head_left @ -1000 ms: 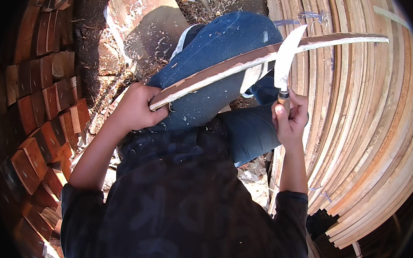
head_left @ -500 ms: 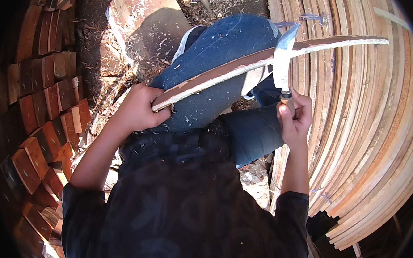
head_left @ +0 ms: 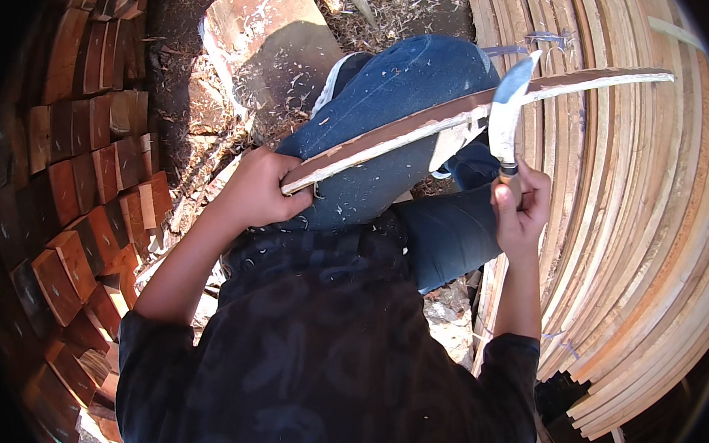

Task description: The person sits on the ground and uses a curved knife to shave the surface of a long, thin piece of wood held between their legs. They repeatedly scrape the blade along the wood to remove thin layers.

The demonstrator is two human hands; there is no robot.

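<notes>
My left hand [head_left: 261, 188] is closed around the near-left end of a long wooden strip [head_left: 390, 138], brown on its upper face with a pale, rough edge. The strip slants across my raised leg in blue trousers [head_left: 410, 68], and its far end reaches out to the right over stacked slats. A knife [head_left: 508, 115] with a broad, curved blade and a short wooden handle is gripped in my right hand [head_left: 525, 203]. Its blade points up and away, crossing the strip right of my knee. Whether the edge touches the wood I cannot tell.
Long pale slats [head_left: 607, 230] lie stacked along the right side, with bits of purple tie [head_left: 546, 39] among them. Short reddish-brown blocks [head_left: 73, 263] are piled at the left. A flat board [head_left: 279, 47] and scattered shavings [head_left: 414, 7] cover the ground ahead.
The view has shifted slightly, so my hands, leg, strip and knife appear a little farther right and lower. Both grips look the same, and the blade still crosses the strip.
</notes>
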